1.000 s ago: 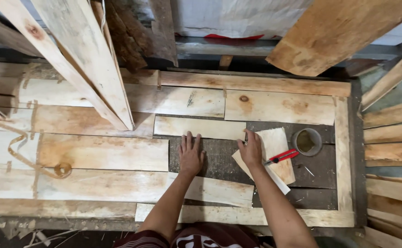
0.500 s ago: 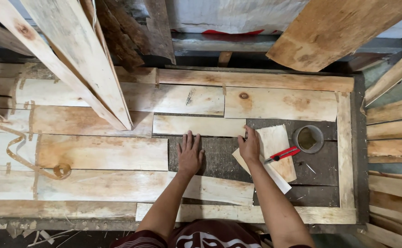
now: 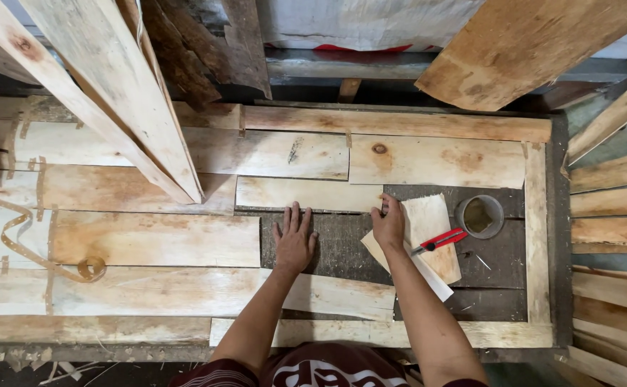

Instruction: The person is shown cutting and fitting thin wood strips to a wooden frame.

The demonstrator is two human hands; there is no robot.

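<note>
Resting flat, the left hand (image 3: 294,242) lay with fingers spread on the dark table (image 3: 342,247) just below the short pale veneer strip (image 3: 306,193), apparently steadying it. The right hand (image 3: 389,223) pressed, uncurled, on loose veneer sheets (image 3: 432,222) beside the red-handled cutter (image 3: 439,241).

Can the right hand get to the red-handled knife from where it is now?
Probably yes. The right hand rests flat by the wood veneer sheet; the red-handled knife lies uncovered on that sheet beside it, nothing between them.
</note>
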